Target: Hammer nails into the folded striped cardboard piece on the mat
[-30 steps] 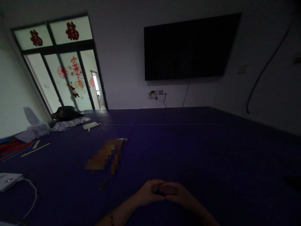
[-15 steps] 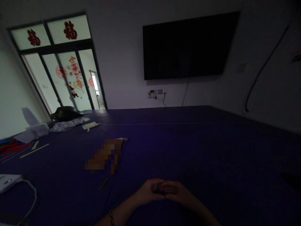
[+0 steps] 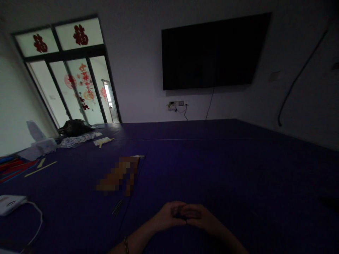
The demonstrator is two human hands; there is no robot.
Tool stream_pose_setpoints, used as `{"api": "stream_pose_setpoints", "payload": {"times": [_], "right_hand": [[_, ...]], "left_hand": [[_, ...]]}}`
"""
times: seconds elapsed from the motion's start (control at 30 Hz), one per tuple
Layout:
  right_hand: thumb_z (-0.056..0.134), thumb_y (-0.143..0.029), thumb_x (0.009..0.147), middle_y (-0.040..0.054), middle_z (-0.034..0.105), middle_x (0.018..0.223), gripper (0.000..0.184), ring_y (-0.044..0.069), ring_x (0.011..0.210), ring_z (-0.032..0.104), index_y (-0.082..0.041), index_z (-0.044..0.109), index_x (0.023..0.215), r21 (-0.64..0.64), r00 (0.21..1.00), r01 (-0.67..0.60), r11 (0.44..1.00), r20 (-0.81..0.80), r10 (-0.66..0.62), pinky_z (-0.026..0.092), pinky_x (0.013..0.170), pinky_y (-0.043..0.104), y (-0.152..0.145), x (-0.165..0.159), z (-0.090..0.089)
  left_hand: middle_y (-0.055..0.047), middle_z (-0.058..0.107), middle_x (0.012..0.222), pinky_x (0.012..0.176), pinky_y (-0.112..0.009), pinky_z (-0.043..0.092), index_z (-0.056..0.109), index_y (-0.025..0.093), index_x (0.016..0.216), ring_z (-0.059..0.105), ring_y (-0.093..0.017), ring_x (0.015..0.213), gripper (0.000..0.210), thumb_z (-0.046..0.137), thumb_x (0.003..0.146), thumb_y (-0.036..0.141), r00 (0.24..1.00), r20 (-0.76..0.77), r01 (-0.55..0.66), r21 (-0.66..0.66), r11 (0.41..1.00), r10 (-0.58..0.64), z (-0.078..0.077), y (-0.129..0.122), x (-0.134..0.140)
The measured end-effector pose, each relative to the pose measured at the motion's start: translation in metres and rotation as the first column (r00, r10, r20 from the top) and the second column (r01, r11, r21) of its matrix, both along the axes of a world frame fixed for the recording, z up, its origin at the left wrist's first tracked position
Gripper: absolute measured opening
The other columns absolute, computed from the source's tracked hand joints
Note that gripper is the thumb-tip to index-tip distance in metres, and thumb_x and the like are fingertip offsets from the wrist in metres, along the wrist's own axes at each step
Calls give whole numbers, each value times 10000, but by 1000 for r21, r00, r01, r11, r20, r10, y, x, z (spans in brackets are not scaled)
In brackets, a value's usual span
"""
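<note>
My left hand (image 3: 167, 216) and my right hand (image 3: 203, 217) meet low in the middle of the view, over the purple tabletop (image 3: 227, 169). Their fingers are curled and laced together, and the thumb tips touch. I see nothing held, though the gap between the palms is dark. A bracelet (image 3: 126, 245) circles my left wrist. Left of the hands lie several thin dark metal-looking rods (image 3: 117, 207). Beyond these is an orange-brown thing (image 3: 115, 176), blurred into blocks, with a pale metallic strip (image 3: 138, 156) at its far end.
At the left are a white device (image 3: 12, 204) with a cable (image 3: 40, 220), red and blue strips (image 3: 16, 167), yellow strips (image 3: 39, 169), a clear plastic box (image 3: 43, 145) and a black bag (image 3: 74, 127). A television (image 3: 214, 53) hangs on the far wall.
The view shifts very slightly, with the surroundings a little further right. My hands keep the same clasped pose, and nothing on the table has been moved.
</note>
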State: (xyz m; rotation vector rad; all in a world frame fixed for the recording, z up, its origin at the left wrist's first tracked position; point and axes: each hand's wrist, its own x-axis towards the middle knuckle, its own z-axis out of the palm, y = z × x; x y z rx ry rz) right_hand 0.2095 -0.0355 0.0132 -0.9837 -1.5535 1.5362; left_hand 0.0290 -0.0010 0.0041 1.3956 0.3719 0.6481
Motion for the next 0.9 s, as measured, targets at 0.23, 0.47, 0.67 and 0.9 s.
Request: {"api": "stream_pose_setpoints", "payload": {"times": [0.23, 0.47, 0.67, 0.9], "right_hand": [[683, -301, 610, 90, 638, 1001, 377, 227, 967, 563, -160, 618, 953, 12, 1000, 1, 1000, 9, -1, 388, 901, 388, -1, -1, 3], [681, -288, 607, 77, 648, 982, 354, 224, 973, 561, -174, 625, 937, 0, 1000, 12, 1000, 4, -12, 386, 903, 380, -1, -1, 2], [675, -309, 612, 84, 643, 993, 368, 230, 974, 561, -174, 621, 950, 19, 1000, -7, 1000, 20, 6, 385, 902, 394, -2, -1, 4], [687, -311, 600, 85, 648, 975, 368, 232, 961, 566, -164, 629, 933, 19, 1000, 17, 1000, 20, -17, 388, 898, 393, -1, -1, 1]], "left_hand": [[-85, 593, 1036, 933, -405, 322, 564, 149, 1032, 502, -243, 1038, 524, 745, 544, 212, 1000, 4, -10, -8, 1000, 10, 6, -2, 0], [-74, 595, 1027, 932, -405, 322, 565, 154, 1031, 507, -231, 1030, 506, 736, 557, 196, 1000, -14, -16, -3, 1000, 16, 4, -2, -1], [-83, 585, 1063, 946, -419, 306, 547, 154, 1059, 496, -238, 1056, 525, 729, 569, 202, 1000, 13, 10, -14, 1000, -10, 2, -1, 0], [-95, 580, 1076, 947, -428, 307, 542, 145, 1063, 495, -249, 1060, 512, 718, 588, 217, 1000, 0, 25, 17, 1000, -25, 2, 1, 0]]}}
